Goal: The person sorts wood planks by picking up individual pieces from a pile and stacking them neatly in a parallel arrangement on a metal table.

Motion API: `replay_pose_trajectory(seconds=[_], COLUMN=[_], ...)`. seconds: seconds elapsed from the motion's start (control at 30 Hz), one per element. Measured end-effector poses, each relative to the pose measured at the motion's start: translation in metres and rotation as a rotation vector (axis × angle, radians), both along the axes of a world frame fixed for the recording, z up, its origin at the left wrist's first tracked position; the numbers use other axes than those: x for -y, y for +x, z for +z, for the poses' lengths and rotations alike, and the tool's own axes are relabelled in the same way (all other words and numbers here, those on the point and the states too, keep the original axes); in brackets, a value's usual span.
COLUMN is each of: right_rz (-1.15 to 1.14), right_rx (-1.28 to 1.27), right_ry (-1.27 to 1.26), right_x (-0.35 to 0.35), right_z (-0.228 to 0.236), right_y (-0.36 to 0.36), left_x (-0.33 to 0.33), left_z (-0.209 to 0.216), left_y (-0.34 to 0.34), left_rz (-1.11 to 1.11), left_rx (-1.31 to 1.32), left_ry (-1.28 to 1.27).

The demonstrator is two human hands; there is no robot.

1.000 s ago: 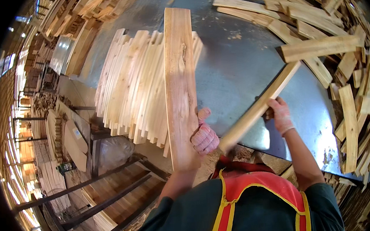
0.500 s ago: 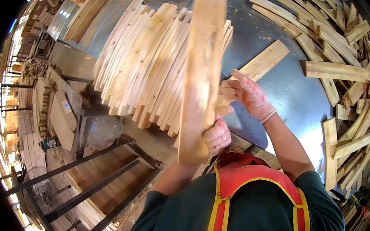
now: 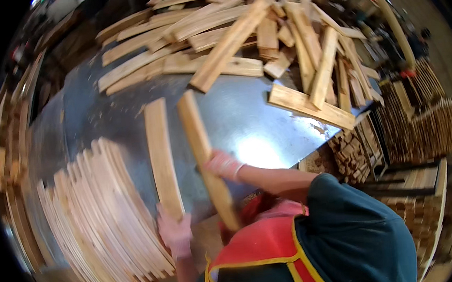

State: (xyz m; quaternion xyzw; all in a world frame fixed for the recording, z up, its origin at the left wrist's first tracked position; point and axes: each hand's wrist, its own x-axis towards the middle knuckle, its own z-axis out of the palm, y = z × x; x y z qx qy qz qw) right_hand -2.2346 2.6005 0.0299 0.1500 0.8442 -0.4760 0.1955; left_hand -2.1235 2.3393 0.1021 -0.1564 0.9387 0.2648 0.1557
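In the head view, my left hand, in a pinkish-white knit glove, is closed on the near end of a flat wooden board, which points away from me over the metal table. My right hand, gloved the same way, grips a second wooden board by its side near the middle. That board is tilted, its near end close to my red apron and blurred. Left of my left hand lies a neat row of pale boards set side by side.
A loose heap of wooden pieces covers the table's far side. One board lies at the table's right edge. Beyond that edge are stacked timber and a rack with small wood blocks.
My view has turned to the right, so the heap is now ahead and the row of boards at lower left. The board raised close to the camera is lower now, and my hands are farther apart.
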Motion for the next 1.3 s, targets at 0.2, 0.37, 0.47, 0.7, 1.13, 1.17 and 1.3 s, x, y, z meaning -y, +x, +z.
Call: replay_pose_trajectory(seconds=[0.2,0.37,0.47,0.7,1.13,1.17,1.3], right_rz=[0.341,0.516,0.234,-0.766,-0.464,-0.466,-0.244], right_rx=[0.020,0.221,0.027,-0.504,-0.351,-0.322,-0.436], right_ry=[-0.348,-0.880,-0.818,0.052,-0.351,-0.307,-0.335], right_x=[0.148,0.145,-0.003,-0.419,-0.505,-0.480,-0.370], right_z=[0.032,0.025,0.072,0.103,0.070,0.069,0.034], right_y=[0.003,-0.025,-0.033,0.012,-0.022,-0.023,-0.041], left_x=[-0.001,-0.061,-0.091,-0.204,-0.390,-0.389,-0.340], left_z=[0.040,0.087,0.067,0.025,0.003,0.005,0.009], left_y=[0.055,0.012,-0.006,-0.037,-0.182,-0.189,-0.222], left_rz=[-0.111,-0.293,-0.377,-0.630,-0.581,-0.570,-0.549], left_rx=[-0.166,-0.483,-0.469,-0.521,-0.424,-0.378,-0.363], left_ry=[-0.062,-0.078,-0.047,-0.025,-0.157,-0.211,-0.382])
